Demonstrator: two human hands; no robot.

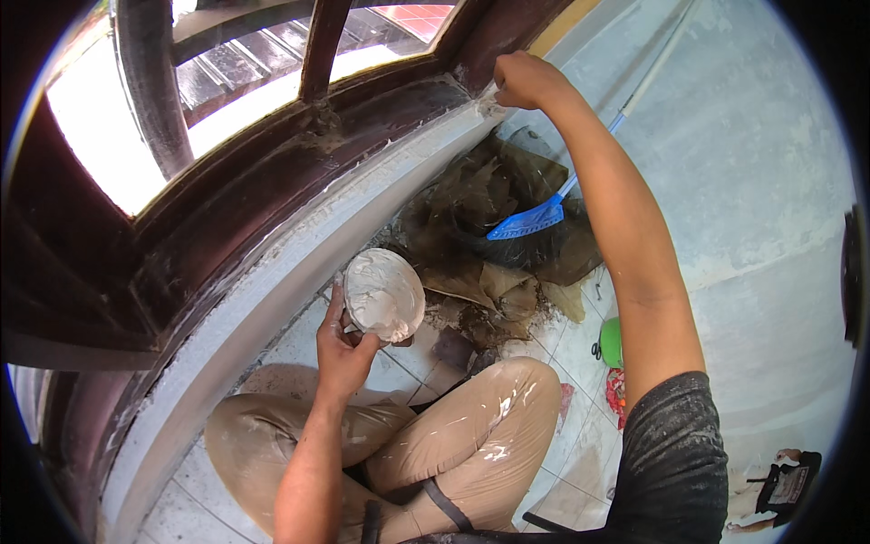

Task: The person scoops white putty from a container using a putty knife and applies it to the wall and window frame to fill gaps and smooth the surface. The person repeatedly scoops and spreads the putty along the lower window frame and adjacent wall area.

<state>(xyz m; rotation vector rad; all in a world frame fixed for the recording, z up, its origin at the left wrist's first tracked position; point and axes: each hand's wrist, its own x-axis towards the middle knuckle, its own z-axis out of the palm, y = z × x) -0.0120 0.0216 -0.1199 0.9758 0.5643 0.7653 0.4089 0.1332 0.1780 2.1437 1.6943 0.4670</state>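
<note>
My left hand holds a round bowl by its underside and rim, above my crossed legs. White putty-like paste coats the inside, with a thicker lump near the lower rim. Up at the far corner, my right hand is bent with curled fingers against the end of the sill ledge, where the dark wooden window frame meets the wall. Its fingertips face away from me, so whether they grip a tool is hidden. Rough whitish filler shows just below that hand.
A broom with blue head leans against the pale wall, over crumpled brown sheets and debris. Right of my knee are a green round object and a red packet on the tiled floor. Window glass adjoins the frame.
</note>
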